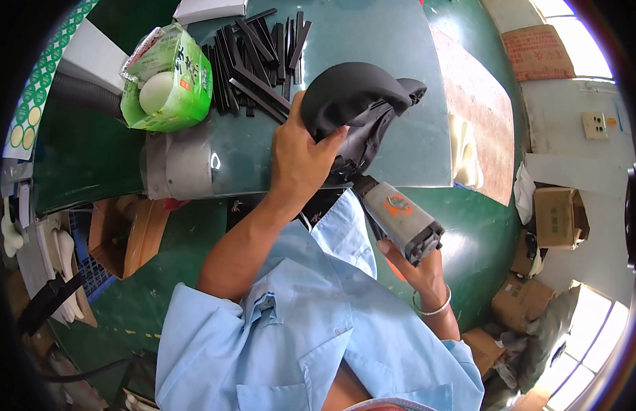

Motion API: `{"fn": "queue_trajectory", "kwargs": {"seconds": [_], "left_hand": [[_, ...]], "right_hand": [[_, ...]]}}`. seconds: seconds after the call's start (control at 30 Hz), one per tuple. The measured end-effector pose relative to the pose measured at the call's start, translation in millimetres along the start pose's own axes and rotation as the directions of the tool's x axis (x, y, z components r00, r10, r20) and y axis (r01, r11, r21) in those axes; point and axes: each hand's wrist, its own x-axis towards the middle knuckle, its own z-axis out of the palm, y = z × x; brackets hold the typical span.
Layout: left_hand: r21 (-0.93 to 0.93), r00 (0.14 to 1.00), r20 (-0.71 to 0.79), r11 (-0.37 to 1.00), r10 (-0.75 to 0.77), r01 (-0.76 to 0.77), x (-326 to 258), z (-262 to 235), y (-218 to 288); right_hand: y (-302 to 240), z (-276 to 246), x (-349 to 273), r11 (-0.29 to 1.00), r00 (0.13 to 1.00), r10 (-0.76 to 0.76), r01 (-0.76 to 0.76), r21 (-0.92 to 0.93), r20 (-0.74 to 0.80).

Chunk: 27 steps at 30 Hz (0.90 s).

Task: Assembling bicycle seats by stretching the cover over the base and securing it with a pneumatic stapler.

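Observation:
My left hand [301, 152] grips a black padded piece [356, 92] with a curved, rounded top and loose folds of covering along its near side. The thumb presses on the folds, with the fingers mostly behind the piece. In my right hand [421, 270] is a grey staple gun [400, 214] with an orange emblem on its body. Its nose points at the lower edge of the padded piece; whether the two touch I cannot tell. My right fingers are partly hidden under the tool.
Several black strips [253, 55] lie on the green tabletop [400, 157]. To their left stands a green carton [170, 103] with a white round thing inside. A brown board [479, 103] is at the right, and an open cardboard box [126, 236] sits below the table's left side.

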Motion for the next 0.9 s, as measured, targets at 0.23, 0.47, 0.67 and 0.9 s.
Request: {"fn": "queue_trajectory", "kwargs": {"seconds": [0.23, 0.47, 0.67, 0.9], "left_hand": [[-0.181, 0.978, -0.21, 0.983, -0.011, -0.028, -3, 7, -12], [-0.197, 0.98, -0.197, 0.98, -0.028, -0.012, -4, 8, -10], [-0.162, 0.98, -0.181, 0.986, -0.079, 0.049, -12, 6, -3], [0.034, 0.998, 0.054, 0.999, -0.016, 0.015, -8, 5, -23]], "right_hand": [[-3, 13, -17, 0.954, 0.984, 0.115, -0.072, 0.292, -0.134], [-3, 20, -9, 0.897, 0.979, 0.189, -0.138, 0.421, -0.081], [-3, 18, 1, 0.995, 0.996, 0.079, -0.077, 0.064, -0.033], [10, 10, 4, 0.988, 0.999, 0.029, -0.034, 0.149, 0.031]]}}
